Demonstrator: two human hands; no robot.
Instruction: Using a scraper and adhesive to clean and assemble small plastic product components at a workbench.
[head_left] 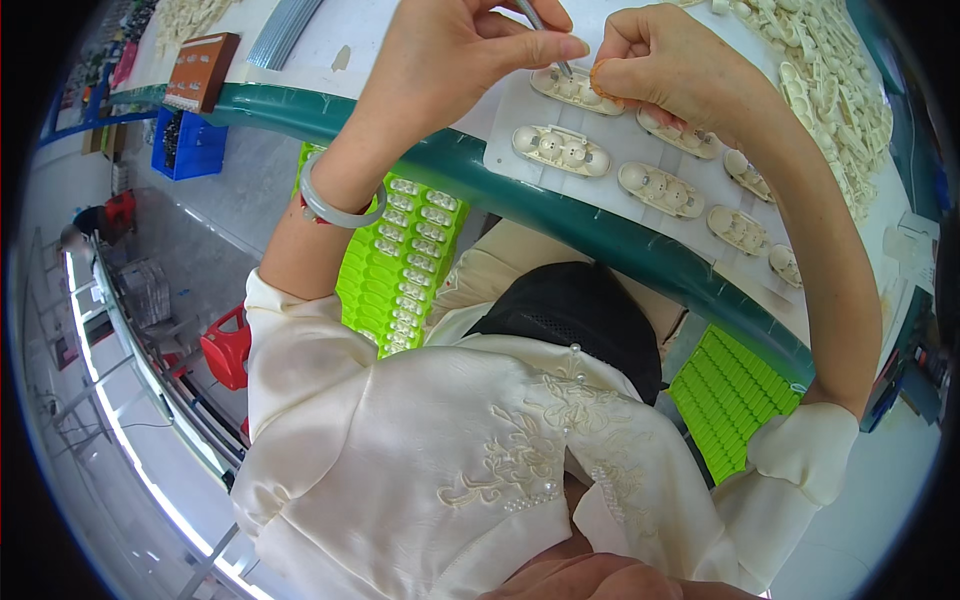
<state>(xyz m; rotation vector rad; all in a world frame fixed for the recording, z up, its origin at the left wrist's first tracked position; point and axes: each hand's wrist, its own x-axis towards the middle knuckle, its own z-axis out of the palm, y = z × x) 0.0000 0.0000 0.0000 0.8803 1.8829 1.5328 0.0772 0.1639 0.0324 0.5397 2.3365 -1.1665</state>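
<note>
We see a thin grey metal tool (540, 20) pinched in the fingers of our left hand (465, 50), slanting down and to the right so that its tip meets the cream plastic piece (578, 90) lying just under both hands. That piece is an oblong moulding with rounded ends and small domed bumps along its top, resting flat on a pale sheet (620, 150). Our right hand (665, 65) is curled in a loose fist and presses on the piece's right end, thumb and fingertips touching it. Just below our left hand lies a second, like piece (561, 150), flat and untouched.
</note>
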